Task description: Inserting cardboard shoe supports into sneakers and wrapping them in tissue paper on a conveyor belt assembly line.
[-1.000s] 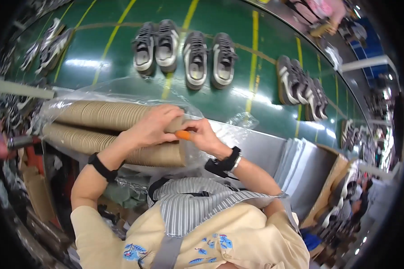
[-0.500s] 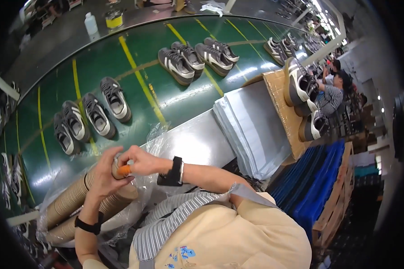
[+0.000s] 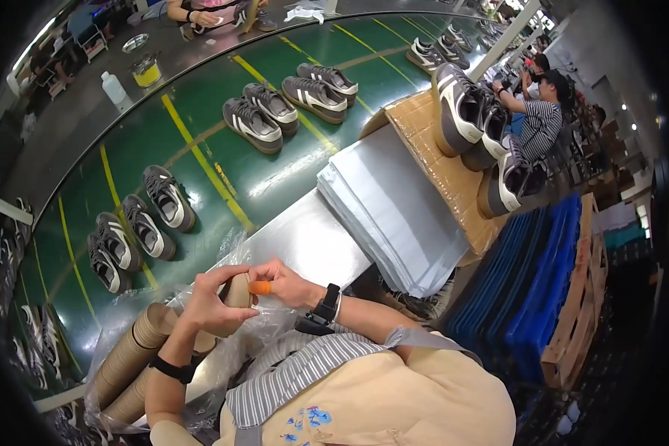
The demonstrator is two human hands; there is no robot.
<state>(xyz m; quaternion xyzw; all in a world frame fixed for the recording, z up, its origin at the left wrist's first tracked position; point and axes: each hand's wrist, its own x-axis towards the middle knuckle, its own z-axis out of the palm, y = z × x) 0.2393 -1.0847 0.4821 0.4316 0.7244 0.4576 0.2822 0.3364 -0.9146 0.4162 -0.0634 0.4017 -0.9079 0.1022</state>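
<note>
My left hand (image 3: pixel 214 303) curls around a small stack of brown cup-like cardboard pieces (image 3: pixel 237 291), in front of my body. At its right side, my right hand (image 3: pixel 284 285) pinches at the rim; an orange cover (image 3: pixel 259 288) sits on one of its fingers. How many pieces are between my hands cannot be made out. Long nested stacks of the same brown pieces (image 3: pixel 132 348) lie in a clear plastic bag (image 3: pixel 99 405) beside my left forearm. Dark grey shoes with white stripes (image 3: pixel 172 199) stand in pairs on the green surface ahead.
A metal tabletop (image 3: pixel 305 241) carries a pile of pale sheets (image 3: pixel 394 208) beside a cardboard box (image 3: pixel 446 160) with shoes (image 3: pixel 457 111) on top. Blue stacked items (image 3: pixel 524 275) and a wooden pallet (image 3: pixel 576 297) are at right. Across the line, a bottle (image 3: pixel 114 89) and tin (image 3: pixel 147 72) stand; people work beyond.
Both my hands have moved right and away from the long stacks, carrying the brown pieces with them. The whole view has shifted, and a co-worker's hands now show at the top.
</note>
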